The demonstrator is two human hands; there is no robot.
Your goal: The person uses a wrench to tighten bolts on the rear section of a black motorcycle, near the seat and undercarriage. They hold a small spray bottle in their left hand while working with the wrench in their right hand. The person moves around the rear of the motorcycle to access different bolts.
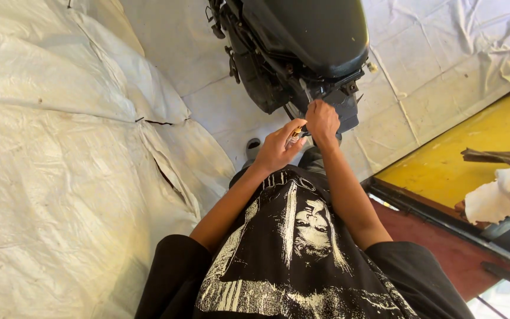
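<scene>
Under the black motorcycle seat point(308, 29), left hand point(275, 150) grasping a yellow-handled tool point(294, 136), right hand point(322, 121) clenched on dark bodywork point(343, 109)

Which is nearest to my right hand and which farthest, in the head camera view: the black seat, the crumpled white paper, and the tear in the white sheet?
From the right hand:
1. Black seat, just above it.
2. Tear in the white sheet, off to the left.
3. Crumpled white paper, far right on the yellow surface.

A white tarpaulin point(60, 147) covers the ground, with a yellow surface point(473, 153) bearing crumpled white cloth point(503, 192).
</scene>
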